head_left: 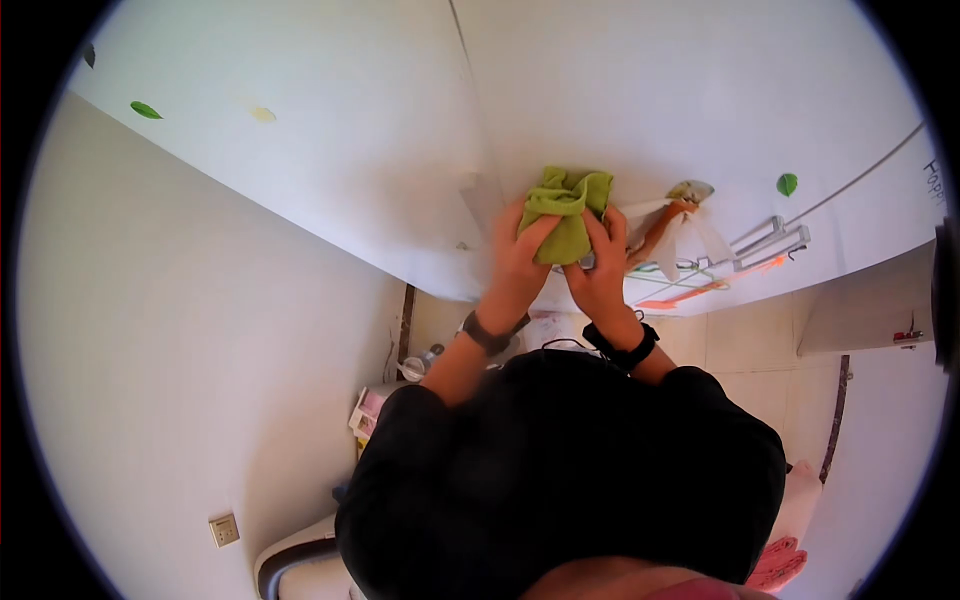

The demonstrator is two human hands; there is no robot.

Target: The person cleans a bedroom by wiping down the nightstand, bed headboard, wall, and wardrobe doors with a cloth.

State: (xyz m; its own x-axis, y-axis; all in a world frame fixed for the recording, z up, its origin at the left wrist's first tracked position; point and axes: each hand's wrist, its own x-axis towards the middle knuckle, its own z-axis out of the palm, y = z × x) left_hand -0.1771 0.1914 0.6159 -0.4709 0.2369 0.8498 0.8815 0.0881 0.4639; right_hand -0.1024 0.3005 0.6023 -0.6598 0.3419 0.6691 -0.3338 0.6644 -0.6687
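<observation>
Holding cloth [567,215] w/ L hand [515,262] & R hand [600,275], curling fingers partway round it, near white panel [640,90]; prob. folding or bunching now, next needing steady 2-handed grip.

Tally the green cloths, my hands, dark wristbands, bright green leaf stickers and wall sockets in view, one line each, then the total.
Green cloth: 1
Hands: 2, left hand and right hand
Dark wristbands: 2
Bright green leaf stickers: 2
Wall socket: 1
Total: 8
</observation>
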